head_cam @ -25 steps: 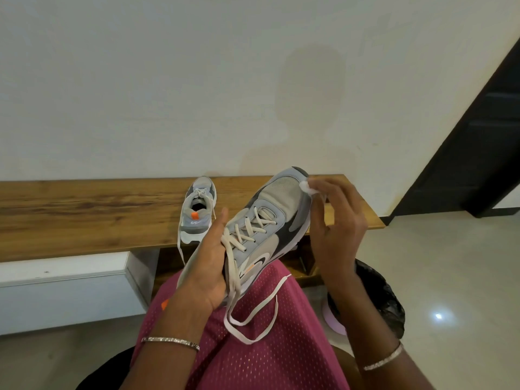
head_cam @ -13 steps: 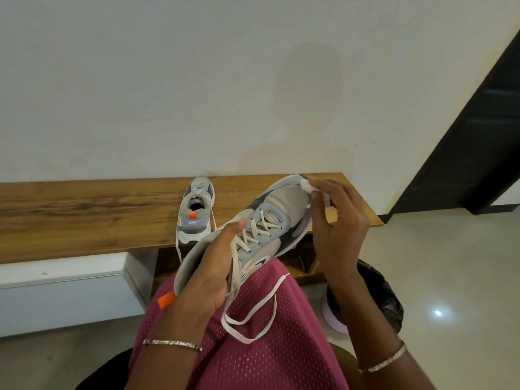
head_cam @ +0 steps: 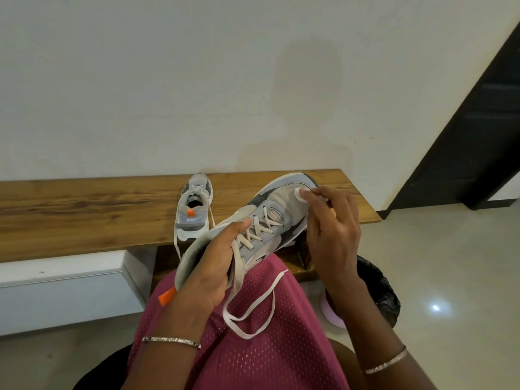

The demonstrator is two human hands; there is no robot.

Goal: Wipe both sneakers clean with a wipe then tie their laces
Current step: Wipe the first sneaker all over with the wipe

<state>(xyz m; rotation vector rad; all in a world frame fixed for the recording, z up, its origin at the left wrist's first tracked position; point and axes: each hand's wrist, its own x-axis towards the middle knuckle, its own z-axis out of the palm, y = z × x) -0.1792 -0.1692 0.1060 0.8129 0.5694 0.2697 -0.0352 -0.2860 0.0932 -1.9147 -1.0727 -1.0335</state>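
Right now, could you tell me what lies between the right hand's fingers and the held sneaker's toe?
In the head view, a small white wipe sits there, against the sneaker.

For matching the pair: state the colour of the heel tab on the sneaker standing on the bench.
Orange. The heel tab shows best in the head view.

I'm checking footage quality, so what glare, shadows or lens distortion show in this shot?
Head view: a bright glare spot on the floor at right; a faint shadow on the wall above the bench; the dark doorway leans steeply from wide-angle distortion; the held sneaker looks sharp.
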